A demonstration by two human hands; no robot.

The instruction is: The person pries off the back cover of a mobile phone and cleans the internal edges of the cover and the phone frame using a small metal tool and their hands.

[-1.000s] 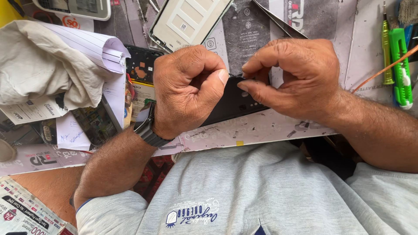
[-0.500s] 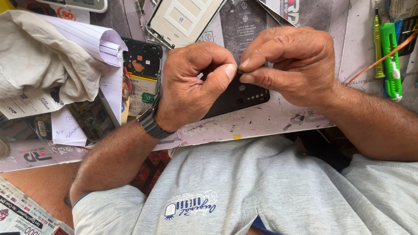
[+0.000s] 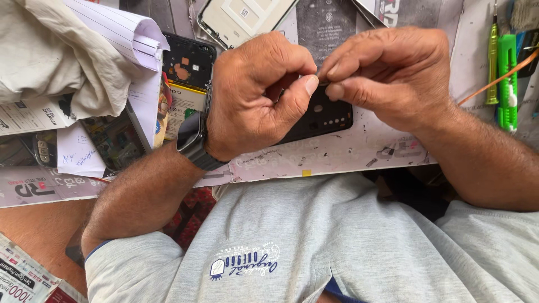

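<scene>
Together both hands (image 3: 331, 90) pinch the black phone part's (image 3: 325, 116) upper edge

Above your hands a pale screen panel (image 3: 242, 18) lay tilted in a dark frame. Left of your wrist sat a white-and-green label (image 3: 182, 106) — and a white printed sheet (image 3: 31, 115) lay farther left, under cloth.

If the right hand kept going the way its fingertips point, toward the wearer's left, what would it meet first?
The left hand. The right hand pinches something tiny, its fingers almost at the left thumb tip, above the black plastic phone back cover. Whether they already touch is unclear.
</scene>
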